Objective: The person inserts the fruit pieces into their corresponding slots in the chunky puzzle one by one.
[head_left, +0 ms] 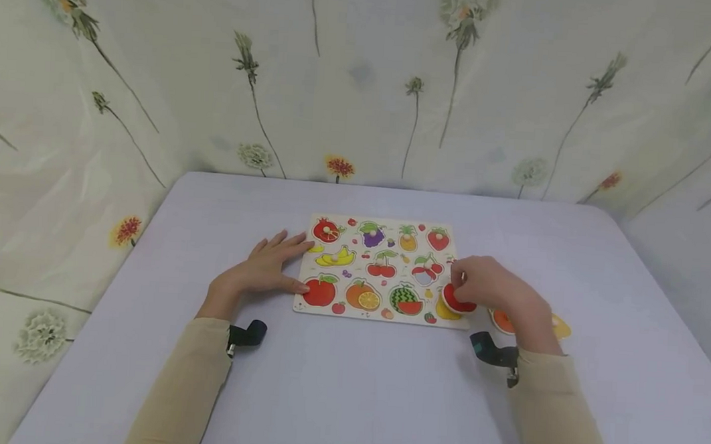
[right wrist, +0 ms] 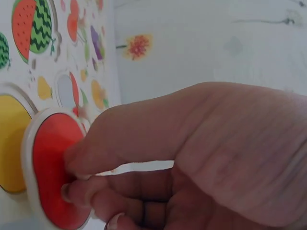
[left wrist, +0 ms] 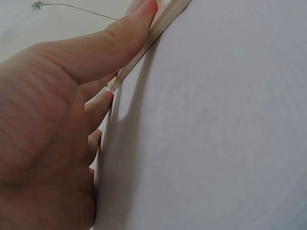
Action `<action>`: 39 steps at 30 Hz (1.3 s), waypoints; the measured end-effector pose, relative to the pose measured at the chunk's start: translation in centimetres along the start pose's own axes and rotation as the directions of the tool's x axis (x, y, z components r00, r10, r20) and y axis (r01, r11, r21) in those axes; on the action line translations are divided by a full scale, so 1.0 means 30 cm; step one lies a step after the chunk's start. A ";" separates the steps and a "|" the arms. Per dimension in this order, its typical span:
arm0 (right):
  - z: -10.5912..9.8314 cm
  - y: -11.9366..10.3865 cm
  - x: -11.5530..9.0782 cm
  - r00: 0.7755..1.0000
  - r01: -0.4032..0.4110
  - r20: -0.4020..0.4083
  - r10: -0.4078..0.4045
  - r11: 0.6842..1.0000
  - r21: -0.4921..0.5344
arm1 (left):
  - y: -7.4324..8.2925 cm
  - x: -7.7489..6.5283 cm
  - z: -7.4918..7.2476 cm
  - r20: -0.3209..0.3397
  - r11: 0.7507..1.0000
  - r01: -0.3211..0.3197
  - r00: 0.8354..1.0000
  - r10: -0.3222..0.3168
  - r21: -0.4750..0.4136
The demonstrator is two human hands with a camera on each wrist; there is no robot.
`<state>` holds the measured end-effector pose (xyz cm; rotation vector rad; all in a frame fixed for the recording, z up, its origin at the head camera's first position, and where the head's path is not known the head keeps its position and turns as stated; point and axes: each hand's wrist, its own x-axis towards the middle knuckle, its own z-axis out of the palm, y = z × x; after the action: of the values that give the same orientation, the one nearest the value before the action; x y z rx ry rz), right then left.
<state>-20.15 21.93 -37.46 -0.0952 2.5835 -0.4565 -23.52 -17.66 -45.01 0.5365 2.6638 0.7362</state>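
A wooden fruit puzzle board [head_left: 403,276] lies on the table, its pictures including a watermelon, an orange and bananas. My left hand [head_left: 269,266] rests at the board's left edge with fingers spread and thumb touching the border; the left wrist view shows the thumb [left wrist: 115,45] along that edge. My right hand [head_left: 488,282] pinches a red puzzle piece [right wrist: 50,163] between thumb and fingers. The piece is tilted over the board's lower right corner, partly covering a yellow fruit shape [right wrist: 12,139]. Its grip point is hidden by the fingers. Grey shows inside one cutout [head_left: 425,278].
Right of the board, partly behind the right wrist, lie an orange piece [head_left: 502,321] and a yellowish piece [head_left: 561,327]. The white table [head_left: 347,389] meets a flower-patterned cloth [head_left: 350,101] at the back. Small dark wrist cameras sit at both cuffs.
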 end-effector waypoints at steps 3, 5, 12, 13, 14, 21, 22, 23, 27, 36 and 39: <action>0.022 -0.020 0.015 0.998 0.056 -0.037 -0.055 0.998 0.012 | -0.005 0.000 0.006 0.001 1.000 -0.001 1.000 0.001 0.001; 0.035 -0.037 0.021 0.995 0.085 -0.058 -0.083 0.996 0.023 | -0.006 0.000 0.007 0.003 1.000 0.000 1.000 0.000 0.000; 0.086 -0.082 0.055 0.987 0.129 -0.101 -0.126 0.992 0.019 | -0.008 0.004 0.010 0.001 1.000 0.010 1.000 -0.010 0.006; 0.092 -0.086 0.060 0.985 0.136 -0.105 -0.133 0.990 0.020 | -0.009 0.005 0.011 0.001 1.000 0.013 1.000 -0.013 0.005; 0.098 -0.090 0.065 0.984 0.148 -0.107 -0.145 0.989 0.019 | -0.010 0.005 0.011 0.001 1.000 0.016 1.000 -0.016 0.005; 0.118 -0.129 0.082 0.979 0.180 -0.101 -0.175 0.983 0.042 | -0.021 0.010 0.012 0.002 1.000 0.013 1.000 -0.013 0.003; 0.119 -0.136 0.085 0.979 0.180 -0.101 -0.175 0.983 0.045 | -0.023 0.011 0.013 0.001 1.000 0.013 1.000 -0.013 0.003; 0.121 -0.144 0.087 0.978 0.186 -0.100 -0.181 0.981 0.046 | -0.025 0.013 0.013 -0.001 1.000 0.011 1.000 -0.011 0.001; 0.127 -0.178 0.098 0.972 0.212 -0.109 -0.207 0.976 0.040 | -0.033 0.017 0.013 -0.009 1.000 0.004 1.000 -0.004 0.010; 0.154 -0.254 0.112 0.955 0.255 -0.157 -0.251 0.967 0.008 | -0.030 0.019 0.012 -0.011 1.000 -0.002 1.000 0.002 0.002; 0.165 -0.283 0.114 0.952 0.266 -0.161 -0.262 0.964 0.004 | -0.028 0.017 0.011 -0.010 1.000 -0.004 1.000 0.004 0.002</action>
<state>-20.82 11.93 -40.22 -0.4159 2.7318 -0.6171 -24.06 -17.96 -45.83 0.5401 2.6734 0.7386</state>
